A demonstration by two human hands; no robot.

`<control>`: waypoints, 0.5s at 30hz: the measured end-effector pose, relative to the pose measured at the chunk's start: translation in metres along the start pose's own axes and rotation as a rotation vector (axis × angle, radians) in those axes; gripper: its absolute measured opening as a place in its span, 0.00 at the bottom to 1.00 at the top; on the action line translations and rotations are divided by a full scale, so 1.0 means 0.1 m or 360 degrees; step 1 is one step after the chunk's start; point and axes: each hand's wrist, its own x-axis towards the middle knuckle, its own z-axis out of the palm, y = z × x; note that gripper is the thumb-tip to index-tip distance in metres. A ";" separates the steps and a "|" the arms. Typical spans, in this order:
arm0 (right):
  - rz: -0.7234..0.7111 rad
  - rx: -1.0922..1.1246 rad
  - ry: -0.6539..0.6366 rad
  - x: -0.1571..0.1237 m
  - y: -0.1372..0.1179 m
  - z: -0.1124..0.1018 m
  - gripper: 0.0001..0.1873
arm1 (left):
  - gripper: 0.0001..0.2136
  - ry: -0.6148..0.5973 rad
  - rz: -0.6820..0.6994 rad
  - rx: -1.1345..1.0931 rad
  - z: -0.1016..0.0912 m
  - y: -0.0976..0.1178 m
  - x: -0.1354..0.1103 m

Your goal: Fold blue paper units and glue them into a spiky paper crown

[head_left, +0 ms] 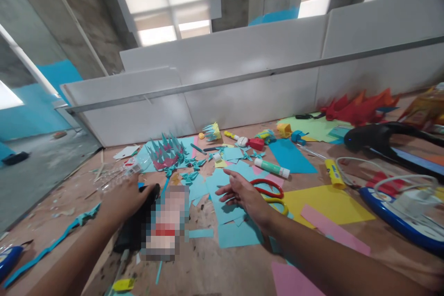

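Observation:
My right hand (239, 192) hovers over light blue paper sheets (239, 236), its fingers spread and holding nothing. Beside it lie scissors, their red and yellow handles (274, 188) showing and the blades hidden. My left hand (126, 194) is above a black object (133, 229), close to a crumpled clear plastic package (113, 178). Its thumb stretches right, but the other fingers are mostly hidden, so a grip on the plastic cannot be made out. A pixelated flat rectangle (168, 222) lies right of the black object. Folded teal and pink paper spikes (166, 152) stand farther back.
A green glue stick (272, 168), blue paper (291, 155) and yellow paper (326, 203) lie right of centre. Farther right are a blue-edged power strip (398, 222) with white cables and a black curved device (391, 136). A white partition (243, 88) bounds the table's back.

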 end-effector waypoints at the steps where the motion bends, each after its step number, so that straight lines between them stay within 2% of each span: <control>1: -0.0005 0.0000 -0.0010 0.00 0.01 0.01 0.41 | 0.27 -0.0062 0.0081 0.0428 -0.04 -0.02 -0.14; 2: -0.0011 -0.0002 -0.0019 0.00 0.02 0.02 0.41 | 0.29 -0.0115 0.0117 0.0765 -0.06 -0.03 -0.26; 4: -0.0022 -0.0020 -0.0025 0.00 0.04 0.04 0.40 | 0.29 -0.0166 0.0142 0.1085 -0.05 -0.05 -0.44; 7: -0.0067 -0.0080 -0.0027 0.01 0.07 0.04 0.39 | 0.24 -0.0117 0.0202 0.1127 0.02 -0.04 -0.57; 10: -0.0123 -0.0147 -0.0016 0.02 0.09 0.03 0.40 | 0.21 -0.0069 0.0206 0.1114 0.06 -0.03 -0.58; 15: -0.0238 -0.0253 -0.0005 0.02 0.07 0.03 0.40 | 0.27 -0.0114 0.0123 0.1219 -0.04 -0.11 -0.49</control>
